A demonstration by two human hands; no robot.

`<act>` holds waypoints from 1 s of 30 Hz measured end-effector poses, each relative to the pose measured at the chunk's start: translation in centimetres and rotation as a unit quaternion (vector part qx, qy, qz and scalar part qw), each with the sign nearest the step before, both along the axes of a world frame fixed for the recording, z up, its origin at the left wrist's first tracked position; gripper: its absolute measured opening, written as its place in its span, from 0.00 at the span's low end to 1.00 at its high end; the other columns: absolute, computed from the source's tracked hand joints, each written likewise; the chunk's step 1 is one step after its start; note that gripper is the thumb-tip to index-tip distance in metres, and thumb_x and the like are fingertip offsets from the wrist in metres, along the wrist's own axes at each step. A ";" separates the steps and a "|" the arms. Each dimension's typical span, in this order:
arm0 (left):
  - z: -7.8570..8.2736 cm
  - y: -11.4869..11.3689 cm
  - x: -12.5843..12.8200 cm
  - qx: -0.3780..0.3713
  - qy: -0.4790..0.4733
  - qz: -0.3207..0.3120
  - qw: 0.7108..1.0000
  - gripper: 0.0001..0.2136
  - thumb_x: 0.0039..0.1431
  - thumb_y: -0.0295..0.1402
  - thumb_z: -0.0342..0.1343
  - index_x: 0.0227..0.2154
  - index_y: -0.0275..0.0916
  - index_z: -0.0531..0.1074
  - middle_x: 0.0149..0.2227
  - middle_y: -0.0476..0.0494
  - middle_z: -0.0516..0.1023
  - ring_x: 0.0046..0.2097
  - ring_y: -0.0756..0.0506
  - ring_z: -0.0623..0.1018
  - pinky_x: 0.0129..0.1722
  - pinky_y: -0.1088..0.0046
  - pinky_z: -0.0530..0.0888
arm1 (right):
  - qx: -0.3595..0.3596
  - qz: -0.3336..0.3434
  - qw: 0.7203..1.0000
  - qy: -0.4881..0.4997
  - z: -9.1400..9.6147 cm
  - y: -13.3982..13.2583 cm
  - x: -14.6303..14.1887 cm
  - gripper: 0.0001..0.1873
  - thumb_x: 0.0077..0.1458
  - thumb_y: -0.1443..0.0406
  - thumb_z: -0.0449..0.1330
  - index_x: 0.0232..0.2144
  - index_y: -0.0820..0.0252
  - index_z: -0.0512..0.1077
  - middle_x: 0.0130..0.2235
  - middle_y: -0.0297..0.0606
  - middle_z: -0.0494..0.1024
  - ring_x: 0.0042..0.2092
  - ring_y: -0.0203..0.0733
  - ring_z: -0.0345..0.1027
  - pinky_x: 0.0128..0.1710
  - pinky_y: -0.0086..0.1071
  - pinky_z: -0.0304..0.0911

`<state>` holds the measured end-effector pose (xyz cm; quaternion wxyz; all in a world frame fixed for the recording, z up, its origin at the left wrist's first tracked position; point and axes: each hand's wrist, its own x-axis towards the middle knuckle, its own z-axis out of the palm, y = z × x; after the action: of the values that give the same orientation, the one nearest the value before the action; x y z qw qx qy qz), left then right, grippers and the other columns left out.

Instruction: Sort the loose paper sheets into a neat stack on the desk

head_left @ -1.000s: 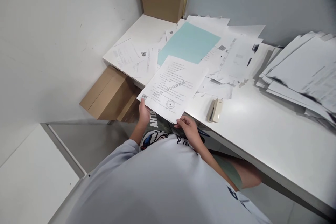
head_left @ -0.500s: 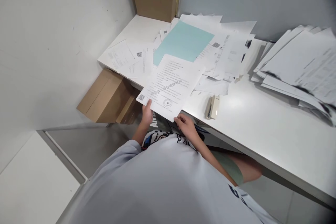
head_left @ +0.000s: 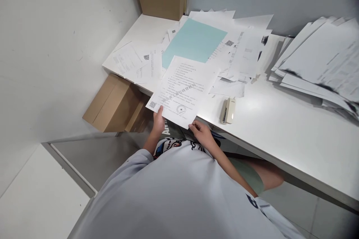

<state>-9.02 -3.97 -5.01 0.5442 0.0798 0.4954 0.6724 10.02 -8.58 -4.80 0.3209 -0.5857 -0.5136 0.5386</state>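
L hand (head_left: 158,120) pinches the lower-left edge of a printed sheet (head_left: 182,87) (thin, light, floppy; best held by its edges); R hand (head_left: 202,135) has fingers narrowly closed on its bottom corner; sheet sits just over the front of the white desk (head_left: 280,142), stapler (head_left: 228,111) nearby.

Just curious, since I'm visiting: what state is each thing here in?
White printed sheet, held up by both hands
Left hand, gripping the sheet's edge
Right hand, gripping its lower corner
Pale blue sheet, lying flat on loose papers
Beige stapler, shut, on the white desk
White paper pile, fanned out
Brown cardboard box, closed
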 end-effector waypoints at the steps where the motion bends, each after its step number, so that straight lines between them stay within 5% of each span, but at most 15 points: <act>1: 0.0 -0.1 0.0 0.005 0.000 0.000 1.000 0.20 0.62 0.27 0.57 0.57 0.41 0.70 0.57 0.42 0.74 0.62 0.41 0.70 0.62 0.65 0.67 | -0.002 0.001 1.000 0.007 0.0 0.0 0.0 0.19 0.52 0.48 0.58 0.21 0.54 0.64 0.20 0.30 0.63 0.25 0.39 0.57 0.26 0.33 0.53; 14: 0.7 -0.1 0.0 0.003 0.001 0.007 1.000 0.20 0.64 0.27 0.54 0.59 0.41 0.68 0.59 0.42 0.72 0.63 0.42 0.69 0.62 0.65 0.67 | 0.054 0.014 0.997 0.047 -0.1 0.5 -0.3 0.16 0.60 0.51 0.52 0.31 0.54 0.69 0.28 0.33 0.72 0.33 0.44 0.66 0.36 0.36 0.59; 24: 0.6 0.1 -0.2 -0.021 0.005 0.019 1.000 0.19 0.68 0.36 0.51 0.59 0.40 0.68 0.60 0.41 0.71 0.64 0.42 0.68 0.62 0.66 0.67 | 0.008 0.024 0.997 0.069 -0.2 0.2 -0.4 0.20 0.59 0.47 0.53 0.46 0.52 0.67 0.33 0.35 0.76 0.37 0.48 0.70 0.41 0.40 0.62; 30: 0.4 0.1 0.0 0.018 -0.006 0.012 1.000 0.19 0.69 0.35 0.47 0.60 0.39 0.66 0.61 0.42 0.70 0.64 0.43 0.67 0.63 0.67 0.66 | 0.015 0.007 0.995 0.099 -0.4 0.2 -0.6 0.18 0.57 0.48 0.56 0.37 0.53 0.70 0.29 0.33 0.74 0.34 0.45 0.69 0.39 0.38 0.62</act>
<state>-9.04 -3.85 -4.65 0.5373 0.0798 0.4811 0.6881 9.40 -8.40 -5.18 0.3751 -0.5208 -0.4920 0.5883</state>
